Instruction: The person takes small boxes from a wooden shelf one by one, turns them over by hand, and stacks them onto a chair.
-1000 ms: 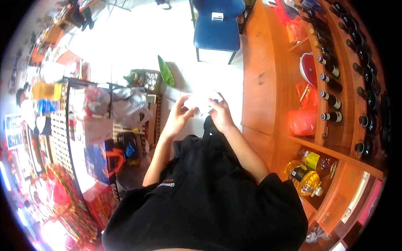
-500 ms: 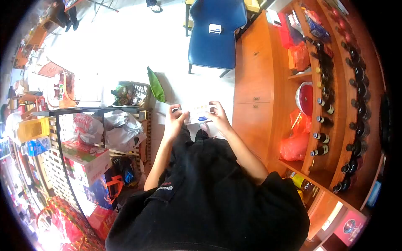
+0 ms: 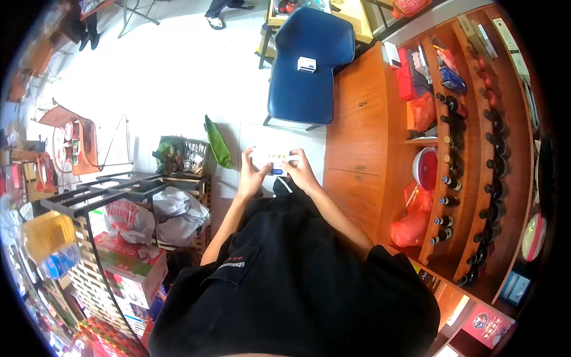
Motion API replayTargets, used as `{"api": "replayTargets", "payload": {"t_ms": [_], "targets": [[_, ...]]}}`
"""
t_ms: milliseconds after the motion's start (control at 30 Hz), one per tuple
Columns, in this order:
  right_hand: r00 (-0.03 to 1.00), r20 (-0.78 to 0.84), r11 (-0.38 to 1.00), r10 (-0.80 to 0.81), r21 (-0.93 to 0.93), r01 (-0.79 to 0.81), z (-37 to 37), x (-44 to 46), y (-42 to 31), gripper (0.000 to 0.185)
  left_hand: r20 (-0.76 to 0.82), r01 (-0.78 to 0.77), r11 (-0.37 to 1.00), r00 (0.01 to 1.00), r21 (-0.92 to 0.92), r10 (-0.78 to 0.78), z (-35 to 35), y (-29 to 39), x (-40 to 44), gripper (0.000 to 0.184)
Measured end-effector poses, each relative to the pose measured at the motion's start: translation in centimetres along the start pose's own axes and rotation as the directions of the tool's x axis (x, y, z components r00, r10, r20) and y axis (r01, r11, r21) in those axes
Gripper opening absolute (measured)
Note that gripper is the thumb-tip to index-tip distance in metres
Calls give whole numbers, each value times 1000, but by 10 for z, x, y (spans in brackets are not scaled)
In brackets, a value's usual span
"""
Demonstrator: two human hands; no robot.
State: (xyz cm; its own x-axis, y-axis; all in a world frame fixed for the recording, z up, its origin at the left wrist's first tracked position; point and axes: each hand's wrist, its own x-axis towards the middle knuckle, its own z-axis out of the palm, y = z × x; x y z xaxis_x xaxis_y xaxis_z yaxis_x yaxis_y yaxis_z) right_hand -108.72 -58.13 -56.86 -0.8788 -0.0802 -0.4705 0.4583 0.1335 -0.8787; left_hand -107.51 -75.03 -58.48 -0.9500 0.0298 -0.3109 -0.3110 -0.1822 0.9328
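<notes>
The only view is worn on the person's head, looking forward and steeply down past the black short-sleeved shirt [image 3: 291, 291] to both bare hands at arm's length near the middle. Wide and round-edged, it takes in the pale tiled floor [image 3: 178, 77], reaching the blue padded chair [image 3: 301, 89] farther off, at the top.

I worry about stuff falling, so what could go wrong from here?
The white printed packet might slip, because the left hand and right hand seem to pinch it just by its ends. Someone could step on the long green leaf-like thing lying on the floor. And a bump to the blue chair might tip off the small white box.
</notes>
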Motion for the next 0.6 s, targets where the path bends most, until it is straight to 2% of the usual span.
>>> {"api": "replayTargets", "payload": {"t_ms": [33,67,133,200,267,300,400,433,467,500,533,600], "targets": [[997,-36,998,-64,11,65,-1,8,4,35,14,-71,997,997,31,70,3,-1,11,57],[993,-77,995,-95,-44,92,-5,18,14,33,16,-71,997,997,31,71,6,-3,19,57],[991,-123,995,-54,-90,43,-14,34,25,33,42,-20,999,999,-39,22,16,-9,40,57],[979,-192,996,-71,-72,58,-24,53,41,33,64,14,1000,998,-4,-14,27,-20,67,56],[972,-219,995,-84,-62,72,-37,74,52,31,96,25,997,995,67,-31,37,-47,94,58],[975,-216,995,-57,-93,38,-46,84,48,32,77,81,988,993,130,-91,49,-22,104,59],[961,-204,946,-188,-300,121,-78,135,64,31,24,151,959,987,239,-161,72,-40,158,63],[965,-197,948,-174,-299,110,-91,156,73,31,-12,216,925,975,312,-223,84,-17,176,63],[982,-172,972,-78,-232,37,-104,178,83,34,-20,232,923,971,309,-237,93,-34,200,63],[990,-141,985,13,-167,-37,-118,204,86,37,-73,77,895,996,440,-50,100,-61,231,61],[991,-133,984,31,-170,-54,-128,222,79,37,-96,-57,821,986,568,135,109,-71,253,59],[945,-85,947,317,-33,-320,-154,281,72,40,-152,66,882,988,466,6,131,-91,308,53]]}}
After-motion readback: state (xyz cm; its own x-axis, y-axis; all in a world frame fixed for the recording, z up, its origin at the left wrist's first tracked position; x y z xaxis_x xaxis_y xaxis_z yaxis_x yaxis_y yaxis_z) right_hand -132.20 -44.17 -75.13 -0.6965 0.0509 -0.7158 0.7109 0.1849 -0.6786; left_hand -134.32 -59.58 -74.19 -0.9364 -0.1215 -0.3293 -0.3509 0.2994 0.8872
